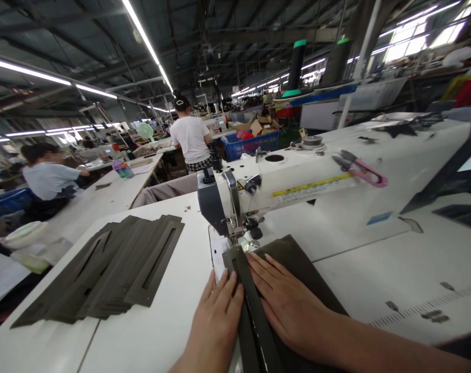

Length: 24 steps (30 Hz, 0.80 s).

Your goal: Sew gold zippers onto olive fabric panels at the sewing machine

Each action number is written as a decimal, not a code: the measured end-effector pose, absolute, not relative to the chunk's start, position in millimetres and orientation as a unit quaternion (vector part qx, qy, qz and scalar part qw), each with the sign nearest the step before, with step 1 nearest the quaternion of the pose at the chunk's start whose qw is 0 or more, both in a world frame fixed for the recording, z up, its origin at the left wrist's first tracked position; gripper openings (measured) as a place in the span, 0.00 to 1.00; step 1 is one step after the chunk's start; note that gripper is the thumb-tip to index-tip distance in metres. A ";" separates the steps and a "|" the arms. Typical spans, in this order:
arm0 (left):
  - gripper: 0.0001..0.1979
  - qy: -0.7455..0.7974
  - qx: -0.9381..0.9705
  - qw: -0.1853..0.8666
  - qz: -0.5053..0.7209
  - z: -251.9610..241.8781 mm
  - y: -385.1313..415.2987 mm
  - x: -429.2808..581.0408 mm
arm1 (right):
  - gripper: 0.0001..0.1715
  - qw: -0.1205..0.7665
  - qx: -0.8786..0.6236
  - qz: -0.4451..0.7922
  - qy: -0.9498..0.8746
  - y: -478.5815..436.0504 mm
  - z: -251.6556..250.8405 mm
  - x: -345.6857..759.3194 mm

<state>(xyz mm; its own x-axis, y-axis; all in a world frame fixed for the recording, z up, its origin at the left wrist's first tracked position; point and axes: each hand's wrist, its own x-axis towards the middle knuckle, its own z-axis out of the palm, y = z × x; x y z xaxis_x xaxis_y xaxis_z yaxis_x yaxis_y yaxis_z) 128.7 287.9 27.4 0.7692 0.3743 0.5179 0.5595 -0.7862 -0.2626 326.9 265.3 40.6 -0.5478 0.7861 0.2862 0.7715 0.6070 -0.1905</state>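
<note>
**A:** The hands on that dark green cloth [297,264]: clenched, or gripping anything?

**B:** Neither. Both open, fingers spread, pressed flat. The left hand [216,321] just beside the long strip [254,316], fingertips at its edge; the right hand [293,305] across the cloth, fingertips against the strip's other side.

**A:** And the strip? Lay where?

**B:** Lengthwise on the cloth, between the hands, its far end just below the presser foot [243,243] of the sewing machine [282,181], its near end running out of view over the tabletop [153,331].

**A:** Heavy? Stiff?

**B:** Looked light, though fairly firm for fabric, and limp enough to shift. Slipperiness impossible to judge from here. Probably best held with flat palms on either side of the strip, not pinched at one corner.

**A:** Anything else nearby?

**B:** A fanned stack of matching slotted pieces [103,267] on the tabletop, left of the machine, untouched by either hand. Also pink-handled snips [365,171] on the machine, well off to the right.
</note>
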 end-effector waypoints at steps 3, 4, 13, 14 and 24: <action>0.18 -0.264 -0.915 0.179 -0.248 18.4 292.7 124.1 | 0.33 0.181 -0.444 0.030 -0.877 265.4 41.6 328.2; 0.18 -0.257 -0.918 0.172 -0.248 18.2 292.8 122.5 | 0.33 0.184 -0.443 0.032 -0.877 265.5 41.7 328.7; 0.18 -0.298 -0.927 0.135 -0.185 30.4 289.6 122.7 | 0.32 0.202 -0.451 0.029 -0.869 267.2 41.6 329.3; 0.18 -0.302 -0.925 0.139 -0.184 28.7 291.0 122.6 | 0.32 0.205 -0.457 0.034 -0.865 267.9 42.1 328.5; 0.14 -0.208 -0.955 0.143 -0.157 40.5 315.3 114.7 | 0.30 0.219 -0.454 0.083 -0.860 282.5 35.8 327.0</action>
<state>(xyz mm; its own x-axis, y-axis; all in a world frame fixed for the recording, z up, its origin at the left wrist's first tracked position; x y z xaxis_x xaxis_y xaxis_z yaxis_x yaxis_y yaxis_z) 114.7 315.3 40.5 0.8640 0.3521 0.3598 0.4422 -0.8725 -0.2080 327.0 282.5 35.8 -0.4922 0.8168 0.3008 0.7446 0.5741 -0.3405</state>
